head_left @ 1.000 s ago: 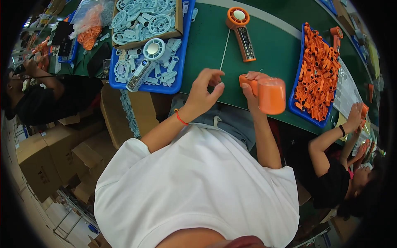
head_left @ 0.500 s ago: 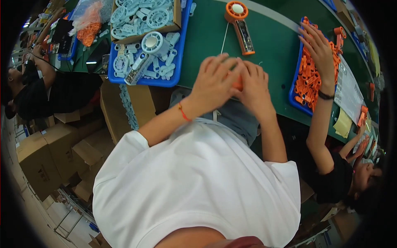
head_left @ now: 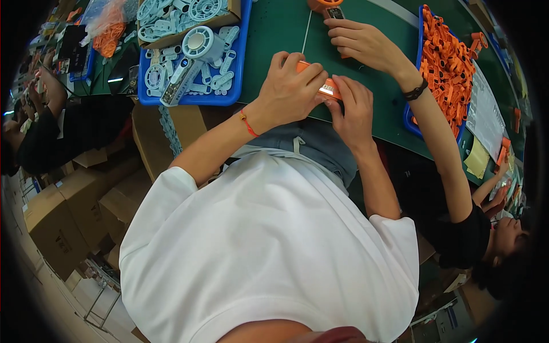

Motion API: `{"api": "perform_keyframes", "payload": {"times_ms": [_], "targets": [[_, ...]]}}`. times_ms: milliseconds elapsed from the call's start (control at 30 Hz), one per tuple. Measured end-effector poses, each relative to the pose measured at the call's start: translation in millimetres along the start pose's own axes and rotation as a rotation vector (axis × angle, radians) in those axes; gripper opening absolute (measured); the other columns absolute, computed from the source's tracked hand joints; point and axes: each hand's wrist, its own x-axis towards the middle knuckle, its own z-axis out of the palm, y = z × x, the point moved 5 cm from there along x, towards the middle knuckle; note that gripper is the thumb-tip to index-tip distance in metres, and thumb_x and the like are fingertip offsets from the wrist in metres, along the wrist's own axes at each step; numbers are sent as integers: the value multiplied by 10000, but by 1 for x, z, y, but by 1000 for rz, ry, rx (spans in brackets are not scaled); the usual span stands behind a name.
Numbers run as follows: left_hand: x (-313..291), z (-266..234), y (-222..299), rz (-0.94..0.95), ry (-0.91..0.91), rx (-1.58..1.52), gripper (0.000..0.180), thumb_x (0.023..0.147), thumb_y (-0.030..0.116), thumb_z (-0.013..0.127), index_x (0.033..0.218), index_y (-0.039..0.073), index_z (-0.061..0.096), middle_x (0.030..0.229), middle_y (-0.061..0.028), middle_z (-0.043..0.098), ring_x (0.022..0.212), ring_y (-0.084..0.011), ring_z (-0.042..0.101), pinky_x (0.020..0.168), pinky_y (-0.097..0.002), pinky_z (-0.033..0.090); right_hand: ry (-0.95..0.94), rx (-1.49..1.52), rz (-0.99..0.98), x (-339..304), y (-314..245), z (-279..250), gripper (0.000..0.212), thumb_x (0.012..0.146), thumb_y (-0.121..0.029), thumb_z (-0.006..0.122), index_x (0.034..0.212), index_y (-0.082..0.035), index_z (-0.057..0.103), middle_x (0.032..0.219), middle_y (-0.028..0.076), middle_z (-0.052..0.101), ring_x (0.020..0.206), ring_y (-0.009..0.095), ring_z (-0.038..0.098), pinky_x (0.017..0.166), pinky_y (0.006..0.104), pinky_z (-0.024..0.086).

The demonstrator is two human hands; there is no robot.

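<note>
Close to the table's near edge, my left hand and my right hand are closed round an orange handheld fan. A small bright panel shows on it between my fingers, which cover most of the rest. Beyond my hands, a co-worker's hand reaches in from the right over another orange handheld fan, covering part of its handle. To my left, a pale blue handheld fan lies on top of the loose parts in a blue tray.
A cardboard box of pale blue parts sits in the left tray. At the right stands a blue bin heaped with orange parts, beside a paper sheet. Cardboard cartons stand on the floor at left. Co-workers sit on both sides.
The co-worker's hand has moved left from above the orange bin to the fan on the table. My hands have parted slightly, showing more of the orange fan. The view has shifted a little.
</note>
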Motion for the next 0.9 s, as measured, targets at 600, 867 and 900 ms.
{"api": "perform_keyframes", "payload": {"times_ms": [600, 867, 900], "targets": [[6, 4, -1, 105, 33, 6, 415, 632, 341, 737, 931, 87, 602, 897, -15, 538, 890, -221, 506, 774, -384, 396, -6, -60, 12, 2, -1, -8, 501, 710, -155, 696, 1168, -52, 520, 1105, 99, 558, 1009, 275, 521, 863, 383, 384], [1, -30, -16, -218, 425, -298, 556, 741, 277, 693, 1204, 59, 476, 1154, -126, 438, 1076, -240, 432, 914, -400, 369, -23, 106, 172, 5, 5, -16, 478, 763, -198, 686, 1165, 3, 523, 1039, 121, 597, 950, 259, 568, 813, 342, 446], [-6, -27, -13, -224, 438, -282, 556, 741, 277, 693, 1204, 59, 476, 1154, -126, 438, 1076, -240, 432, 914, -400, 369, -45, 353, 372, 1, 12, -17, 493, 794, -240, 668, 1183, 17, 508, 1050, 116, 595, 950, 226, 574, 803, 317, 457]]}}
